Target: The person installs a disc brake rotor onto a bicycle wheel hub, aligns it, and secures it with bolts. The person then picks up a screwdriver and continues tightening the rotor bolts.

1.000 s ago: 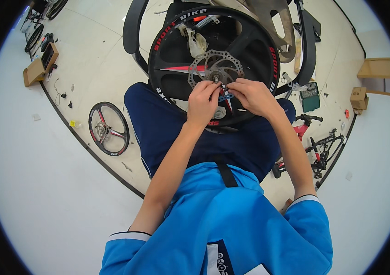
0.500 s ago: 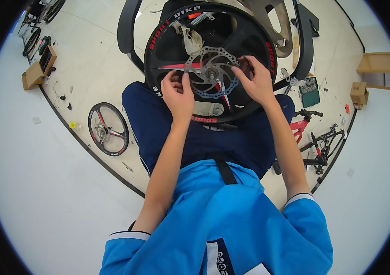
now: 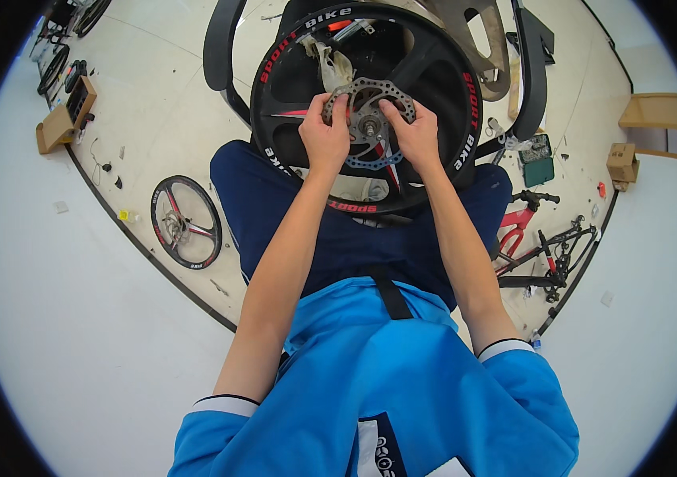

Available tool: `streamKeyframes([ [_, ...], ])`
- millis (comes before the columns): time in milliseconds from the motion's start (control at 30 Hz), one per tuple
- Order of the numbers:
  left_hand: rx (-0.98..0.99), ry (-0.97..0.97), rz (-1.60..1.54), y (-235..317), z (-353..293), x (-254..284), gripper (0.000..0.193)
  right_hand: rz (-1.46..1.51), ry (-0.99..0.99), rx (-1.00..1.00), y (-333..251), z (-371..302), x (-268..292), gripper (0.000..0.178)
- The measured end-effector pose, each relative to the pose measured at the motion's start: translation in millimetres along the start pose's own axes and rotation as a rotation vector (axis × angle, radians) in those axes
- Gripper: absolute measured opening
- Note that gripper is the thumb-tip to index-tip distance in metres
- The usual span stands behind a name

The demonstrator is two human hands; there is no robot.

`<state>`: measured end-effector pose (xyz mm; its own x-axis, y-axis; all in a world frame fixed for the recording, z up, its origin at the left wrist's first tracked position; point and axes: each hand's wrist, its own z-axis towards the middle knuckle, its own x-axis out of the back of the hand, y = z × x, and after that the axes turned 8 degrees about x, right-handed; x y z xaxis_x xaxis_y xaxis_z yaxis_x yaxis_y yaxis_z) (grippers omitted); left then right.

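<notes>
A black bicycle wheel (image 3: 465, 103) with thick molded spokes and red accents lies in front of me, its near side by my lap. Over its hub sits a silver disc brake rotor (image 3: 373, 163) with a ring of holes. My left hand (image 3: 327, 135) grips the rotor's left edge, thumb on top and fingers curled at the rim. On the opposite edge my right hand (image 3: 416, 133) has closed in the same way, its thumb pressing the upper face. The fingertips beneath the rotor are hidden. A crumpled whitish plastic bag (image 3: 333, 65) shows behind the rotor, between the spokes.
Black chair armrests (image 3: 531, 87) flank the wheel. A second wheel (image 3: 187, 222) stands lower left on the floor. At right are a red and black bicycle frame (image 3: 541, 246), a green case (image 3: 539, 170) and a cardboard box (image 3: 623, 162). An opened carton (image 3: 56, 131) lies far left.
Both hands have moved inward and closed on the rotor's edges, where their fingers were spread beside it before. The wheel has shifted only slightly.
</notes>
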<state>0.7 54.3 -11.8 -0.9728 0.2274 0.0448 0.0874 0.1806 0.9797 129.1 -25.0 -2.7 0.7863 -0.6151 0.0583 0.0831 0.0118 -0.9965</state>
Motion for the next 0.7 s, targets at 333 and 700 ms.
streamKeyframes([
  [333, -0.038, 0.003, 0.024, -5, 2, 1, 0.025, -0.137, 0.009, -0.037, 13, -4, 22, 0.035],
  [700, -0.131, 0.087, 0.092, -6, 1, -1, 0.026, -0.523, -0.457, 0.282, -52, -44, 52, 0.015],
])
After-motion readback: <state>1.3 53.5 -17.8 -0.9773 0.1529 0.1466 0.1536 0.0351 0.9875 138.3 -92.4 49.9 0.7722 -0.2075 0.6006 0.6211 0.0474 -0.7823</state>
